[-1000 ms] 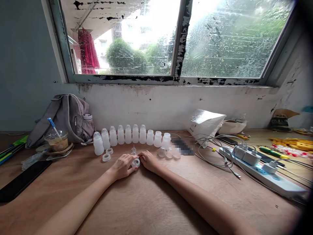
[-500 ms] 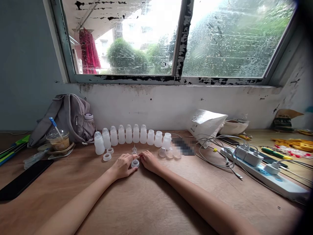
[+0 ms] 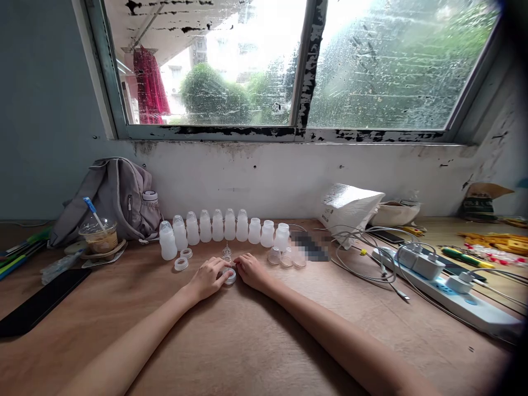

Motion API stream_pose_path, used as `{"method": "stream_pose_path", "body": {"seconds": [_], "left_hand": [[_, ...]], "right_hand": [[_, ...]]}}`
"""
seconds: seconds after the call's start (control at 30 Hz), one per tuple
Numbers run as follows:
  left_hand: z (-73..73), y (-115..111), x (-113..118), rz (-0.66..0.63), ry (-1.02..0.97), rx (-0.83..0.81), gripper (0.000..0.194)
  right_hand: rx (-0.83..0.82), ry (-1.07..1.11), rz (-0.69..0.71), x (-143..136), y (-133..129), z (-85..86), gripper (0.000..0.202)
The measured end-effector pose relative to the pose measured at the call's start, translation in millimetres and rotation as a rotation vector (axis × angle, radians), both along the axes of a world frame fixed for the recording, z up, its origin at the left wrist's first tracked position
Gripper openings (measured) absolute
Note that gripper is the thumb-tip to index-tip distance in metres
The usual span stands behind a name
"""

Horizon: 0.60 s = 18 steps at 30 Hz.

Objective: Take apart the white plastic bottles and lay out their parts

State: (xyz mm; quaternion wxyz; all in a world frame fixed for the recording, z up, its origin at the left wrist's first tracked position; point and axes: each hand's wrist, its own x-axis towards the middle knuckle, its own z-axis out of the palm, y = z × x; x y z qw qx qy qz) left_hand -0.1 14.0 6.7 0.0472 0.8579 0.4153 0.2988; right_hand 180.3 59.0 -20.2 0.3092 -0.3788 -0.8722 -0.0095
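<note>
My left hand [image 3: 209, 276] rests on the table with its thumb and fingers closed on a small clear ring [image 3: 231, 276]. Right beside it, my right hand [image 3: 248, 270] has its fingers drawn together near the ring; whatever they pinch is too small to make out. Small clear nipple parts [image 3: 226, 252] stand just beyond the hands. Behind them a curved row of several frosted bottles [image 3: 217, 226] stands upright, most with domed caps, the three at the right uncapped. Two white rings [image 3: 181, 264] lie at the left, and clear domed caps [image 3: 286, 258] at the right.
A grey backpack [image 3: 119, 198], a drink cup [image 3: 99, 236] and a black flat object [image 3: 41, 300] are at the left. To the right lie a white power strip [image 3: 445, 291], loose cables [image 3: 358, 269] and a silvery white bag [image 3: 350, 206].
The ring between my hands has tilted and shifted slightly to the right, and my left thumb has moved up along it. My right hand is nearly unchanged.
</note>
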Motion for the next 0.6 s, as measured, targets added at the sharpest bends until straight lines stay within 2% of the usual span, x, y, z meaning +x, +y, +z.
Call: {"method": "stream_pose_path", "body": {"seconds": [0.17, 0.37, 0.47, 0.6], "left_hand": [[-2.5, 1, 3, 0.069, -0.090, -0.084, 0.018], [-3.4, 5, 4, 0.080, -0.336, -0.220, 0.019], [-2.9, 5, 6, 0.037, -0.487, -0.323, 0.023], [-5.6, 6, 11, -0.019, -0.648, -0.484, 0.029]], "right_hand": [[0.022, 0.000, 0.033, 0, -5, 3.6, 0.022], [0.081, 0.060, 0.208, 1, -19, 14.1, 0.038], [0.095, 0.120, 0.241, -2, -23, 13.8, 0.028], [0.073, 0.189, 0.175, -6, -23, 8.7, 0.015]]}}
